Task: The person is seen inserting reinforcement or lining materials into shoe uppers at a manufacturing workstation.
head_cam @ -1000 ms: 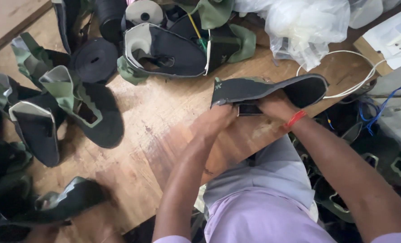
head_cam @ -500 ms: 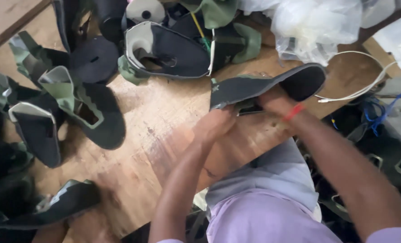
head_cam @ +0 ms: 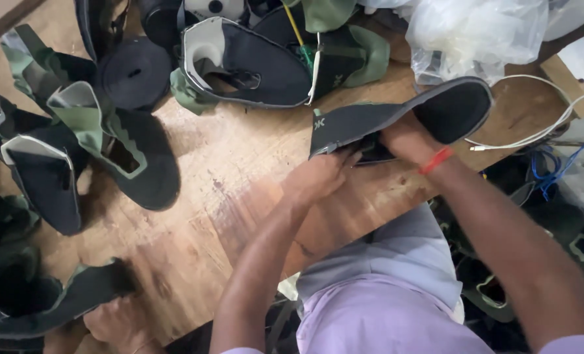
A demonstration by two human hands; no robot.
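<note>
Setting: a worn wooden worktop (head_cam: 239, 216) seen from above, crowded along its far and left edges with dark shoe uppers.
Piece in hand: one black shoe upper (head_cam: 403, 115), held just above the worktop's near right part, its rounded end pointing right and its flat printed end left.
Left hand (head_cam: 318, 177): fingers closed in a pinch on the upper's left end, gripping from below.
Right hand (head_cam: 403, 139): tucked under the middle of the same upper, fingers curled onto it (how tightly cannot be told, the piece hides the fingertips); a red band (head_cam: 436, 159) sits on the wrist.
Stage of the work: judged from the pictures, midway through handling this one piece; many similar green-and-black uppers (head_cam: 118, 147) lie on the left, and one open black upper (head_cam: 253, 65) lies at the far edge.
Clutter: a clear plastic bag (head_cam: 475, 36) at top right, a white cable (head_cam: 534, 134) looping beside the held upper, a blue cord (head_cam: 554, 177) beyond the worktop's edge.
Also in frame: another person's hand (head_cam: 118, 324) at the bottom left, resting on a green-edged upper.
</note>
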